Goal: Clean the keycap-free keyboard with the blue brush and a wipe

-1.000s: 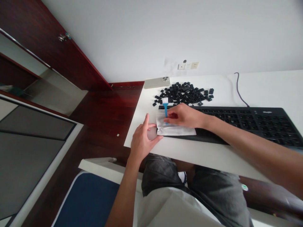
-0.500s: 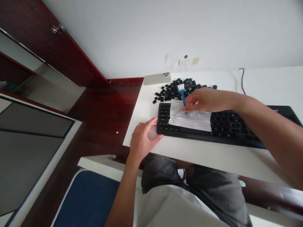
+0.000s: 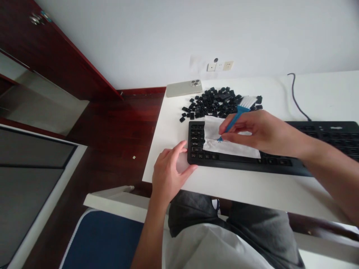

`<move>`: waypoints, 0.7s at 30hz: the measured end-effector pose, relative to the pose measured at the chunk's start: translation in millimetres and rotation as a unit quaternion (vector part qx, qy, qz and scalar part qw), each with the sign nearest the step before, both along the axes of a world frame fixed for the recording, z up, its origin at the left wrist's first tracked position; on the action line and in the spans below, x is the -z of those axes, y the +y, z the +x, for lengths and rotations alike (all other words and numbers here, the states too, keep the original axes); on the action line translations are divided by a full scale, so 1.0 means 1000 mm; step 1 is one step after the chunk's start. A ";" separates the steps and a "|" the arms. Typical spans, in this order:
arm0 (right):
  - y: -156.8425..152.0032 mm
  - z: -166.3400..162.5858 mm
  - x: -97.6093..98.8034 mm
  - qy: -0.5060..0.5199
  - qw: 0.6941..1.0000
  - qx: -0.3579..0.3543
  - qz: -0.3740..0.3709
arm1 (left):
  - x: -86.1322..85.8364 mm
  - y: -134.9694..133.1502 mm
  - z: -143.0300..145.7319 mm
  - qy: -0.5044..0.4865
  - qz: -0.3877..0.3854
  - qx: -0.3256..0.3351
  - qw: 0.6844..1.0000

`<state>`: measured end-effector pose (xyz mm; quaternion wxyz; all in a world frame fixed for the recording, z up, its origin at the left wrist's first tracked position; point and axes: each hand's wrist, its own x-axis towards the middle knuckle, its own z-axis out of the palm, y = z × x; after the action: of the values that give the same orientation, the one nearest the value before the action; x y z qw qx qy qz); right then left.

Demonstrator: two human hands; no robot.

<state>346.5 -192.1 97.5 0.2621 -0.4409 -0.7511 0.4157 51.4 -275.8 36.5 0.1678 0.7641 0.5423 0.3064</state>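
Observation:
A black keyboard (image 3: pixel 280 164) lies across the white table (image 3: pixel 238 186). A white tissue (image 3: pixel 238 149) covers part of its left end. My right hand (image 3: pixel 258 130) presses on the tissue and grips a small blue brush (image 3: pixel 237 114) with white bristles pointing up and to the right. My left hand (image 3: pixel 169 170) rests at the keyboard's near left corner, fingers apart, touching its edge. A heap of loose black keycaps (image 3: pixel 215 104) lies just behind the keyboard.
A beige phone (image 3: pixel 183 89) lies face down at the table's far left corner. A black cable (image 3: pixel 297 101) runs from the keyboard toward the wall. Wall sockets (image 3: pixel 220 66) sit behind. A chair with a blue seat (image 3: pixel 106 239) and dark wooden floor are at left.
My right hand has slid the tissue back and forth along the keyboard's left end. The brush has tilted to the right. My left hand has settled against the keyboard's corner.

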 end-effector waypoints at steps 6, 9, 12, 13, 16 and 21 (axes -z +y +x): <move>-0.014 0.000 0.010 -0.030 0.998 0.044 0.021 | -0.001 0.002 -0.001 -0.002 -0.013 0.003 1.000; -0.015 -0.011 0.011 -0.017 0.996 0.082 0.029 | -0.002 0.002 0.000 -0.008 -0.016 0.000 1.000; -0.020 -0.028 0.011 0.000 0.995 0.101 -0.013 | -0.003 0.002 0.000 -0.012 -0.025 -0.005 1.000; -0.023 -0.034 0.012 0.001 0.995 0.097 -0.026 | -0.004 0.002 0.001 -0.012 -0.028 -0.007 1.000; -0.030 -0.046 0.014 -0.008 0.997 0.069 -0.033 | -0.004 0.002 0.001 -0.008 -0.033 -0.008 0.999; -0.035 -0.053 0.020 -0.065 0.997 0.018 0.027 | -0.005 0.002 0.000 -0.004 -0.037 -0.007 0.999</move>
<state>294.0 -227.3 77.2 0.2318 -0.4728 -0.7698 0.3607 51.8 -274.0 41.6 0.1957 0.7527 0.5575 0.2902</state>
